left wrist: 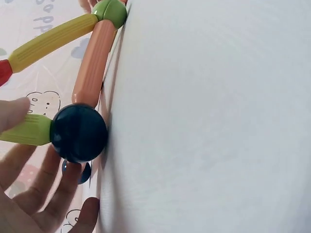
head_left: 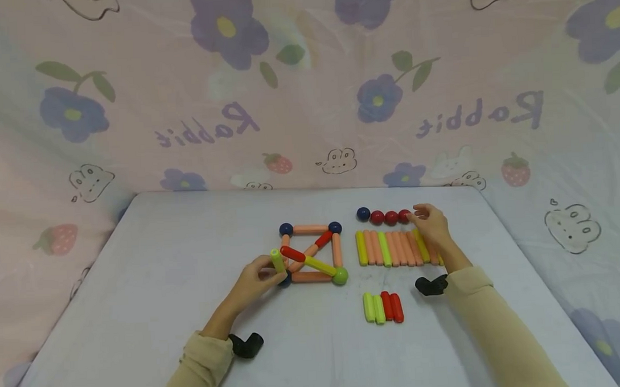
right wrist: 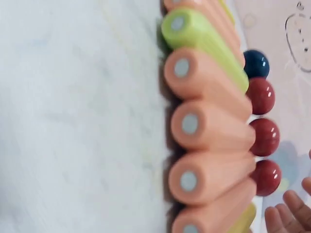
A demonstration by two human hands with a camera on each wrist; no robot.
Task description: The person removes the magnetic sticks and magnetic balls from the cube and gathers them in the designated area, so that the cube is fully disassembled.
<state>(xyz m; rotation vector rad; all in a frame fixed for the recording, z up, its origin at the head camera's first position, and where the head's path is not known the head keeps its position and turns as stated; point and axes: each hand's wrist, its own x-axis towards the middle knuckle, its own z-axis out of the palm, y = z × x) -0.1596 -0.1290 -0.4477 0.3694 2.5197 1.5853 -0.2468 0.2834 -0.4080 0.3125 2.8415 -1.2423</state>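
Observation:
My left hand [head_left: 259, 282] pinches a light green magnetic rod [head_left: 277, 260], which stands up from a dark blue ball [left wrist: 79, 133] at the frame's near-left corner. That flat frame has orange rods [head_left: 313, 277] along its sides, dark blue balls at three corners and a green ball [head_left: 339, 275] at the fourth. A diagonal of a red and an orange rod crosses it. From the green ball a yellow rod [head_left: 320, 266] tipped with a red rod [head_left: 293, 253] slants upward. Beside the end red ball [head_left: 404, 216], my right hand [head_left: 432, 224] has its fingers loosely bent, holding nothing visible.
A dark blue ball [head_left: 363, 214] and more red balls [right wrist: 265, 137] continue the back row. In front lies a row of orange, yellow and green rods [head_left: 396, 248], partly under the right forearm. Nearer, two green rods [head_left: 368, 307] and two red rods [head_left: 396, 308] lie together.

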